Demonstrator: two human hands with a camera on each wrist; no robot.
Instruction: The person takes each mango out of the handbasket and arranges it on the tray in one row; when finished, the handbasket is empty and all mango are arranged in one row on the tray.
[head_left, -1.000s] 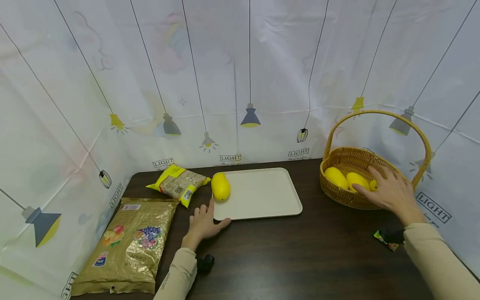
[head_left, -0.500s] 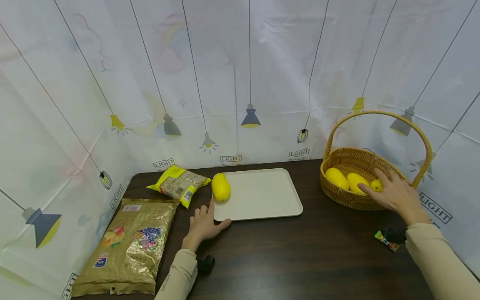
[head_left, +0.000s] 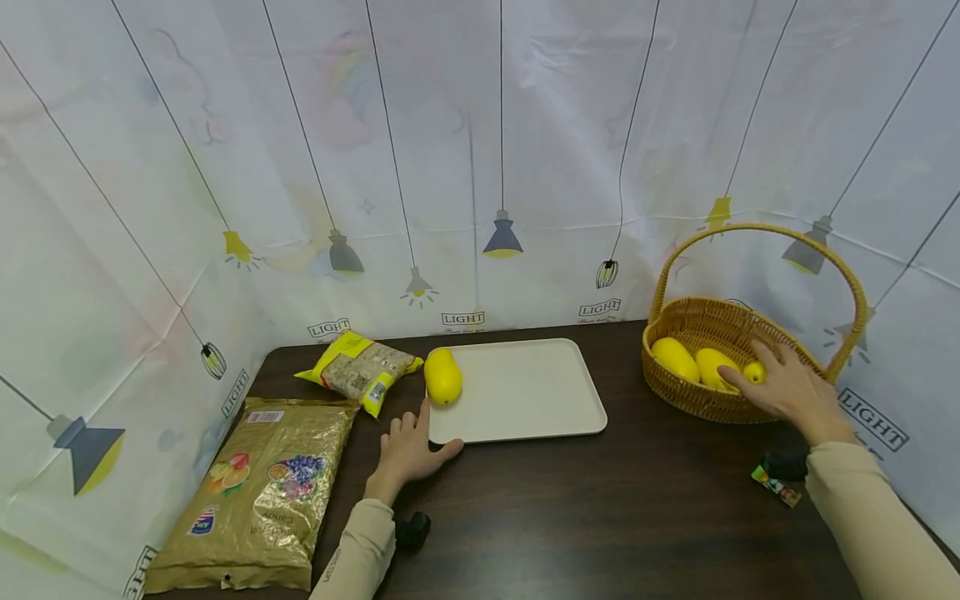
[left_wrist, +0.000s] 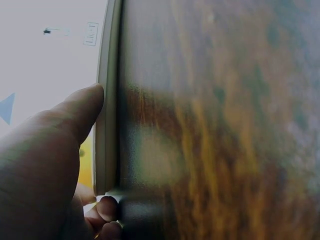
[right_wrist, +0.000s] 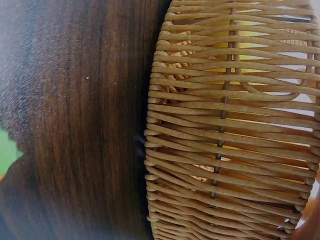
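In the head view, the left hand [head_left: 405, 450] is resting at the near left corner of a white tray [head_left: 525, 392] in mid-frame, thumb and index finger spreading along two edges rather than gripping. A yellow fruit [head_left: 443, 377] is lying at the tray's left end. At right of frame, the right hand [head_left: 801, 396] is hanging over a wicker basket [head_left: 682, 400], fingers spreading loosely around the partly hidden rightmost fruit [head_left: 753, 372]; whether they are touching it, I cannot tell. Two more fruits, the left basket fruit [head_left: 675, 358] and the middle basket fruit [head_left: 714, 368], are sitting beside it. The fruits are looking smooth, firm and probably light, so likely prone to rolling or slipping; spanning the widest part with thumb and fingers should suit best.

In the left wrist view, the thumb is lying against the tray's rim at left of centre, while fingertips are showing by the corner at bottom. The thin tray is seeming stiff, and its raised rim is offering the surest hold.

In the right wrist view, the basket's wall is filling the right half, yellow showing through its gaps; the fingers are not showing clearly. The wicker is looking light and slightly springy, its handle being the natural grip.
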